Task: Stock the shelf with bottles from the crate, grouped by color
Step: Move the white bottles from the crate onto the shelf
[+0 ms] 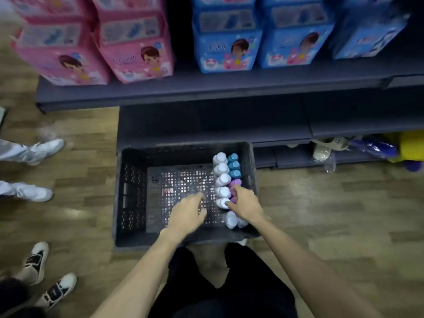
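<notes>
A dark slatted crate (133, 191) sits on the floor below the dark shelf (206, 88). Along its right wall stand a row of white bottles (221, 177), three blue bottles (234, 165) and purple bottles (235, 183). My right hand (245, 201) curls over the purple bottles, thumb against a white one; the frame does not plainly show which it grips. My left hand (189, 212) hovers above the crate's bare floor with fingers loosely bent and nothing in it.
Pink boxes (135, 47) and blue boxes (227, 42) fill the upper shelf. A lower shelf (344, 131) at the right holds slippers and bagged items. Other people's shoes (46, 267) stand on the wooden floor at the left.
</notes>
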A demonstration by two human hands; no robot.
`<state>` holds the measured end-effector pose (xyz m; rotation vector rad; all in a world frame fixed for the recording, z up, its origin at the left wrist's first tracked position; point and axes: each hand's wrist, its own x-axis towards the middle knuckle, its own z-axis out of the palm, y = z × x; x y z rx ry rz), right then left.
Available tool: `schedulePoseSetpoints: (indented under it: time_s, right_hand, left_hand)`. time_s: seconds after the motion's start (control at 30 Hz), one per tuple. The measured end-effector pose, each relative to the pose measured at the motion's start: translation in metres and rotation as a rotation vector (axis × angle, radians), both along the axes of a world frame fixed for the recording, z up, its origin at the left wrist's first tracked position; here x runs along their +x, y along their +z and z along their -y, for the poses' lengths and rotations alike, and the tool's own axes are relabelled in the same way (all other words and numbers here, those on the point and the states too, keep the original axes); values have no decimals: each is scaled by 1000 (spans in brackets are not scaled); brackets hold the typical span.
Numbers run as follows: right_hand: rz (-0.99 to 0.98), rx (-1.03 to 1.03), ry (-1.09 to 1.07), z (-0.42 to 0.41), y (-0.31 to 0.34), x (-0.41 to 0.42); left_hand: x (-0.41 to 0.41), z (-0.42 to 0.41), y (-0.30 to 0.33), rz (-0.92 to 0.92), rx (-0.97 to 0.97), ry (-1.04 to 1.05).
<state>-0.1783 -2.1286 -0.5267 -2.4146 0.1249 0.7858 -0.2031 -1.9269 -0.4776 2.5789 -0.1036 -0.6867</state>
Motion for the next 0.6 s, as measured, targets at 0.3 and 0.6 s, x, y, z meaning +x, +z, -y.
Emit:
schedulePoseSetpoints:
  time_s: [0.3, 0.6]
  right_hand:
    - [-75, -107, -15, -10, -93, -17]
    - [-31, -235, -6, -30, -150, -13]
  left_hand:
    - [-12, 7, -73, -85, -15, 36]
    - [-9, 3, -129, -120, -42, 84]
